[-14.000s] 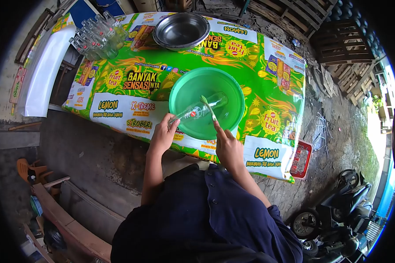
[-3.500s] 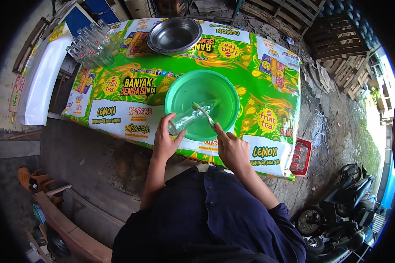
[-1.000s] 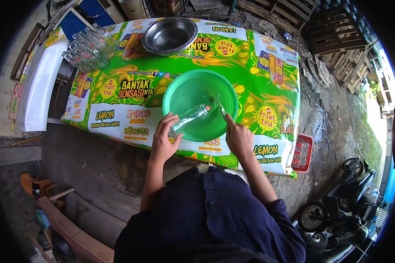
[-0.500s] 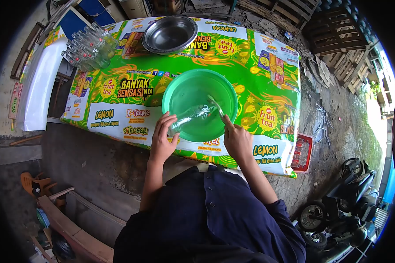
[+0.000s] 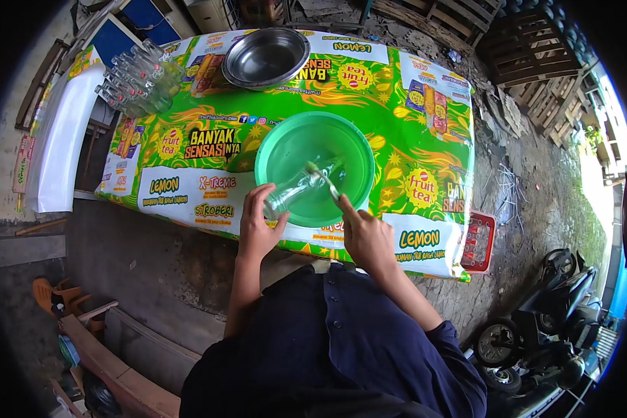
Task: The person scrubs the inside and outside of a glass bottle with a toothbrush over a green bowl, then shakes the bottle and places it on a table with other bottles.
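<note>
**Bottle and brush over green basin**

Head view: left hand [image 5: 258, 226] wrapped around the base of a clear glass bottle [image 5: 301, 188], held tilted over the near rim of the green basin [image 5: 279, 139], neck toward its middle. Right hand [image 5: 366, 237] closed on a toothbrush [image 5: 324, 180], bristle end against the bottle. Beyond the basin, on the printed tablecloth [image 5: 397, 125]: a steel bowl [image 5: 265, 56] at the far edge, a cluster of empty bottles [image 5: 136, 83] at far left. Red crate [image 5: 479, 242] and motorbike [image 5: 543, 327] off right. Nothing between hands and basin.
</note>
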`<state>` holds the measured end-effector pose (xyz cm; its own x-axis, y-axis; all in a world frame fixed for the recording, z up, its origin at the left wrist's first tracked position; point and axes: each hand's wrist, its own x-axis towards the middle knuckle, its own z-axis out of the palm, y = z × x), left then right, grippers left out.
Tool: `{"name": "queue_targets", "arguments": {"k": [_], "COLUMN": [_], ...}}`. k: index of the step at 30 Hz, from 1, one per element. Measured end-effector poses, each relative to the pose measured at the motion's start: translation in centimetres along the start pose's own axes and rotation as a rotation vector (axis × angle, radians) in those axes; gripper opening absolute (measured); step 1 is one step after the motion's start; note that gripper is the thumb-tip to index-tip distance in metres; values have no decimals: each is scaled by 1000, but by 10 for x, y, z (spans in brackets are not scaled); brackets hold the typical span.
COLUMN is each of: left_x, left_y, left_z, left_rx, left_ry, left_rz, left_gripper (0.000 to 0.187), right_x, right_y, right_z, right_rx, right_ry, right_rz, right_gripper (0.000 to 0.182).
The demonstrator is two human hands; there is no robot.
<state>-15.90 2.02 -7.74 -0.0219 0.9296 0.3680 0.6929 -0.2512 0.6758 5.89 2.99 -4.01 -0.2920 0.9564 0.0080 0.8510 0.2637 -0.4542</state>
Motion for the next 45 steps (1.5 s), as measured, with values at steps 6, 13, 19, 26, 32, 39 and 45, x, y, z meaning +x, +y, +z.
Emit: {"name": "queue_targets", "arguments": {"k": [6, 13, 19, 26, 32, 39, 45], "left_x": [-3, -1, -9, -11, -7, -3, -4], "left_y": [-11, 10, -3, 4, -1, 8, -4], "left_z": [3, 2, 7, 11, 6, 4, 1], "left_rx": [-37, 36, -59, 37, -108, -11, -11], "left_ry": [-17, 59, 26, 74, -49, 20, -62], "left_rz": [-100, 17, -187, 1, -236, -31, -8], "left_gripper": [61, 57, 56, 54, 57, 55, 56], "right_x": [15, -4, 12, -11, 19, -9, 11], "right_y": [23, -3, 24, -9, 33, -3, 27], "right_z": [13, -8, 9, 0, 18, -6, 11], "right_rx": [-101, -45, -62, -36, -117, 1, -73], "right_ry": [-3, -35, -3, -24, 31, -14, 22], "right_rz": [92, -48, 72, -48, 89, -57, 64], "right_gripper": [32, 36, 33, 37, 32, 35, 33]}}
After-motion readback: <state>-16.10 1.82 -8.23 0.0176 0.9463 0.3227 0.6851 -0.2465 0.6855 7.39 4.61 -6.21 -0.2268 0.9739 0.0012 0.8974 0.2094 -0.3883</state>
